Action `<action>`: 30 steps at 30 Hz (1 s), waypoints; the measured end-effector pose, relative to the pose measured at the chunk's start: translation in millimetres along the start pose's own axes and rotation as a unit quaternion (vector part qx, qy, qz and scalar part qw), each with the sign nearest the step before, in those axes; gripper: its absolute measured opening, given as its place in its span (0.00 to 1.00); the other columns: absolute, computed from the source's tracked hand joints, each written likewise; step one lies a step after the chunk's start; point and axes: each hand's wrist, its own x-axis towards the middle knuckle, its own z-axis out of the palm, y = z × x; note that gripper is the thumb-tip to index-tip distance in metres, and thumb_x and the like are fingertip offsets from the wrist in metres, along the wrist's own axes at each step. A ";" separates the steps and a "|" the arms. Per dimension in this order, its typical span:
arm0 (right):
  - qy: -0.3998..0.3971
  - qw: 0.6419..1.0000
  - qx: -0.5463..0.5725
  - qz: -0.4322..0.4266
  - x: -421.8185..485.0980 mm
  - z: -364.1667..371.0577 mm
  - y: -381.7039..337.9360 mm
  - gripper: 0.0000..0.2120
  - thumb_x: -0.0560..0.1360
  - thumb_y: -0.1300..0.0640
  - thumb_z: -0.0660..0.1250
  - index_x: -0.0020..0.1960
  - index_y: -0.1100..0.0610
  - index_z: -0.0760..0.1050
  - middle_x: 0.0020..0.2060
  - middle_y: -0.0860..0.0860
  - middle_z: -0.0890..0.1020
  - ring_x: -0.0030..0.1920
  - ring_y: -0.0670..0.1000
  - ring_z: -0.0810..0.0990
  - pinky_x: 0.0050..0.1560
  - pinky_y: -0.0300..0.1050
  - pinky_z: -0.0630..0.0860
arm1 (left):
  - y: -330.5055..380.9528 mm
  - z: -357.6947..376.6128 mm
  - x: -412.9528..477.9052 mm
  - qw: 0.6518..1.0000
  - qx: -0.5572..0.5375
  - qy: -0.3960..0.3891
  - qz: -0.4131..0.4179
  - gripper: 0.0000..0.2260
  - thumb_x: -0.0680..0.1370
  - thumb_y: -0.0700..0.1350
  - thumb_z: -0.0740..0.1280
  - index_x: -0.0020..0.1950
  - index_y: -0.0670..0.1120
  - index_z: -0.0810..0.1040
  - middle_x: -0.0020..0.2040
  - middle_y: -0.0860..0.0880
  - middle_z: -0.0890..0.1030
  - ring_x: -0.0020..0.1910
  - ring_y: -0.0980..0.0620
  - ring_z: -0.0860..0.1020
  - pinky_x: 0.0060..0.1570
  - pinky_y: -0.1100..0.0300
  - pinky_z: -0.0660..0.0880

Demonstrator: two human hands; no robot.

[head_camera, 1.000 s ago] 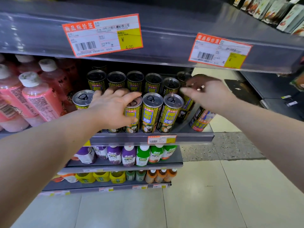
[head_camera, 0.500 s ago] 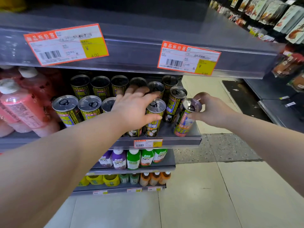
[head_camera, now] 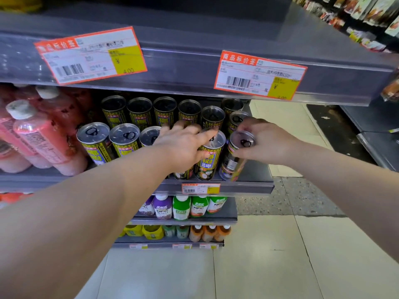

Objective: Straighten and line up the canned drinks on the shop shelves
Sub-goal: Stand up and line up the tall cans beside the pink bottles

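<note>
Yellow-and-black canned drinks stand in two rows on the grey shelf (head_camera: 244, 188). The back row (head_camera: 140, 112) sits in shadow. The front row (head_camera: 93, 145) runs right to a can (head_camera: 206, 162) by my left thumb. My left hand (head_camera: 183, 145) lies over the front-row can tops with fingers spread and fairly straight, hiding one can beneath it. My right hand (head_camera: 267, 143) pinches the rim of the rightmost front can (head_camera: 232, 167), which leans to the right at the shelf's end, close beside its neighbour.
Pink bottles (head_camera: 38, 137) fill the left of the same shelf. The upper shelf's edge (head_camera: 183, 67) with two orange price tags overhangs the cans. Lower shelves hold small bottles (head_camera: 181, 208). Tiled floor (head_camera: 259, 255) and another shelf unit (head_camera: 377, 147) lie to the right.
My right hand has brought the end can down from the air onto the shelf at the right of the front row. My left hand has stayed on the front can tops.
</note>
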 end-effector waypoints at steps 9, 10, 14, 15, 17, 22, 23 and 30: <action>0.048 0.995 -0.067 0.063 -11.1 5.0 -10.3 0.31 0.67 0.37 0.69 0.60 0.55 0.69 0.58 0.55 0.76 0.58 0.57 0.76 0.52 0.46 0.71 | 0.2 0.4 -1.6 1.000 -0.005 0.007 0.003 0.26 0.80 0.59 0.54 0.75 0.62 0.45 0.74 0.53 0.60 0.72 0.44 0.55 0.66 0.45 0.57; 0.038 0.998 -0.035 0.046 -10.0 5.0 -10.0 0.26 0.68 0.43 0.71 0.60 0.55 0.69 0.58 0.55 0.76 0.57 0.57 0.75 0.52 0.45 0.71 | 0.3 0.5 -1.7 1.000 -0.005 0.009 0.003 0.26 0.80 0.58 0.54 0.75 0.62 0.45 0.74 0.53 0.60 0.72 0.44 0.55 0.66 0.45 0.57; -0.016 0.999 0.025 0.032 -10.5 0.6 -8.0 0.29 0.65 0.50 0.76 0.62 0.54 0.68 0.60 0.54 0.74 0.57 0.55 0.75 0.55 0.45 0.72 | -0.2 0.3 -2.4 1.000 -0.009 0.010 0.004 0.26 0.80 0.58 0.53 0.75 0.62 0.45 0.74 0.53 0.59 0.72 0.44 0.55 0.66 0.45 0.56; -0.011 0.999 0.001 0.051 -11.5 -0.5 -9.1 0.33 0.63 0.44 0.76 0.63 0.54 0.67 0.60 0.54 0.74 0.59 0.56 0.74 0.56 0.46 0.72 | -0.2 0.1 -2.6 1.000 -0.007 0.010 0.005 0.26 0.80 0.58 0.53 0.75 0.62 0.45 0.74 0.53 0.59 0.72 0.44 0.55 0.66 0.45 0.56; 0.013 0.995 -0.064 0.078 -12.4 -1.7 -11.7 0.36 0.63 0.35 0.71 0.62 0.55 0.68 0.58 0.54 0.75 0.59 0.57 0.75 0.53 0.46 0.72 | 0.2 -0.2 -2.9 1.000 -0.003 0.008 0.006 0.26 0.80 0.58 0.53 0.75 0.62 0.45 0.74 0.53 0.59 0.72 0.43 0.55 0.66 0.45 0.57; 0.003 0.999 -0.045 0.026 -10.8 -5.0 -9.9 0.20 0.70 0.50 0.71 0.58 0.56 0.71 0.57 0.56 0.78 0.55 0.57 0.76 0.53 0.46 0.73 | 0.5 0.3 -3.1 1.000 -0.003 0.009 0.006 0.26 0.80 0.58 0.53 0.75 0.62 0.45 0.74 0.52 0.59 0.72 0.43 0.55 0.66 0.45 0.56; -0.001 0.999 -0.039 0.028 -11.2 -6.9 -8.9 0.21 0.69 0.51 0.72 0.58 0.56 0.71 0.58 0.55 0.77 0.55 0.57 0.76 0.54 0.47 0.74 | 0.4 0.4 -3.2 1.000 -0.003 0.008 0.006 0.26 0.80 0.58 0.53 0.75 0.62 0.45 0.74 0.52 0.59 0.72 0.43 0.55 0.66 0.45 0.56; 0.036 0.994 -0.083 0.056 -8.9 0.1 -22.5 0.30 0.69 0.39 0.68 0.60 0.59 0.67 0.58 0.56 0.76 0.58 0.57 0.75 0.48 0.45 0.70 | 0.3 1.1 -2.6 1.000 0.004 0.013 0.007 0.27 0.80 0.58 0.53 0.75 0.61 0.45 0.74 0.52 0.59 0.72 0.43 0.55 0.66 0.44 0.57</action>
